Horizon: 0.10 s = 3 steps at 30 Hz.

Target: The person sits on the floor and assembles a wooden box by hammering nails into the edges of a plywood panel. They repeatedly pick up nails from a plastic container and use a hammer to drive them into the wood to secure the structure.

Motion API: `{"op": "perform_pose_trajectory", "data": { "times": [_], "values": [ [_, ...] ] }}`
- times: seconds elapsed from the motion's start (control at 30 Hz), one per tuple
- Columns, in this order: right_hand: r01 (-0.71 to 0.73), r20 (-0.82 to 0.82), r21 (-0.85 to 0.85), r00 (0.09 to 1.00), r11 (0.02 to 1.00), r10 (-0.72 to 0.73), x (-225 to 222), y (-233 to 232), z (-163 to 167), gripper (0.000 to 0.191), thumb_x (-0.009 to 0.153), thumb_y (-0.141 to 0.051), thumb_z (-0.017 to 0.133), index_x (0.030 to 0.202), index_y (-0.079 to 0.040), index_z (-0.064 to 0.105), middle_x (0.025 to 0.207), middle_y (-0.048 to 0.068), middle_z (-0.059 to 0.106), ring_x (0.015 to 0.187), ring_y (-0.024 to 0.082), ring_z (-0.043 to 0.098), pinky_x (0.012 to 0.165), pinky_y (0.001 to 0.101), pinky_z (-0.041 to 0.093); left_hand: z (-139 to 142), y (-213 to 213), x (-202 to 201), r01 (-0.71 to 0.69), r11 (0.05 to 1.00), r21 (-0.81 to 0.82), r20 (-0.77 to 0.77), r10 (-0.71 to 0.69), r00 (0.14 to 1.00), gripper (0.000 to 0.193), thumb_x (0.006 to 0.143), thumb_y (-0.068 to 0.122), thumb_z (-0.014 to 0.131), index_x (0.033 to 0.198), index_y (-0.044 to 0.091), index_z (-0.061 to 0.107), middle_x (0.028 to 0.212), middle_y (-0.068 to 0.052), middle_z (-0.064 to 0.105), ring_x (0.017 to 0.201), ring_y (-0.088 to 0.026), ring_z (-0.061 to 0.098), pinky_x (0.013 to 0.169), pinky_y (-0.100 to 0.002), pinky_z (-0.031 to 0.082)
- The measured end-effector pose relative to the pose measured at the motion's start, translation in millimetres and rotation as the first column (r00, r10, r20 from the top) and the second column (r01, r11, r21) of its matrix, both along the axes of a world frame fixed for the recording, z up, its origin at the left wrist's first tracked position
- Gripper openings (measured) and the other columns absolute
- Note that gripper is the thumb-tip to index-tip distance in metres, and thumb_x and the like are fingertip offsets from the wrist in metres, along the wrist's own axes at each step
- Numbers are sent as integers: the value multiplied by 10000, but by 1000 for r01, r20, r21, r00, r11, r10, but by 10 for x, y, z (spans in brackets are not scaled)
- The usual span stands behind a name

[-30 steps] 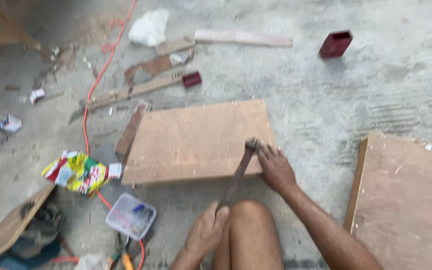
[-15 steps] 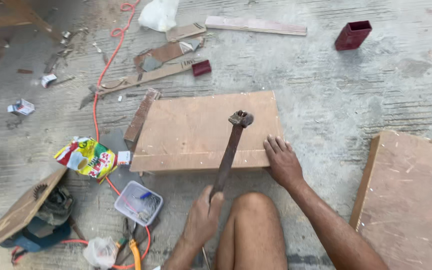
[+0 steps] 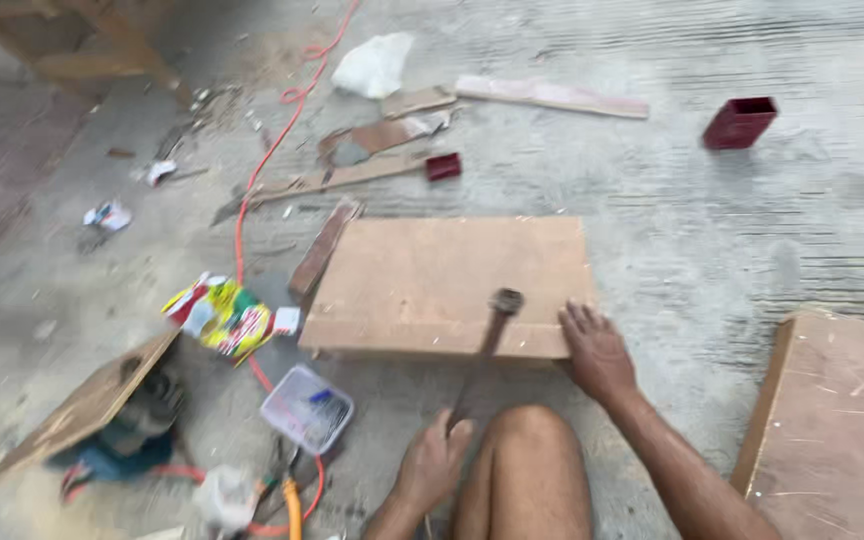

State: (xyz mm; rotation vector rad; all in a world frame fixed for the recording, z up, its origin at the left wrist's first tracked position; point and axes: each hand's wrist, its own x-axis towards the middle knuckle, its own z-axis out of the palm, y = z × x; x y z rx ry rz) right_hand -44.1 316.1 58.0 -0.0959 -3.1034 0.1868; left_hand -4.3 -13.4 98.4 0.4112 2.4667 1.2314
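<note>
Left hand (image 3: 434, 462) clamped on blurred dark-handled hammer (image 3: 482, 345), head over flat brown plywood board (image 3: 447, 285) on concrete, right hand (image 3: 597, 352) spread flat, pressing board's near edge, wrists cut off by frame, clear plastic box (image 3: 307, 407) alongside, contents unclear

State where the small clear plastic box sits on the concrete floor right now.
In the head view, the small clear plastic box lies at lower left, just below the flat brown wooden board, beside the red cable and left of the left hand.

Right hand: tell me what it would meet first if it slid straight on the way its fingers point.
The right hand rests on the wooden board's near edge, fingers pointing across it. Ahead is only bare board; the hammer lies just beside.
</note>
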Motion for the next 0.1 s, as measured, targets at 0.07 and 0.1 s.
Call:
{"op": "perform_pose_trajectory", "data": {
  "times": [0.07,0.1],
  "values": [
    [-37,-102,-20,994,999,35,241,30,-283,887,727,-330,859,1471,-83,444,1587,133,418,1484,317,384,1214,487,342,-257,-109,-43,96,965,-244,178,-53,983,567,1020,515,460,1210,17,652,1093,-292,710,1091,-443,672,959,-539,511],
    [-84,-191,-28,979,996,77,9,41,-332,878,724,-324,855,1468,-76,460,1584,143,440,1492,314,399,1224,491,350,-195,-951,532,6,970,-243,147,31,989,567,1020,515,460,1210,17,652,1093,-292,710,1091,-443,672,959,-539,511]
  ]
}}
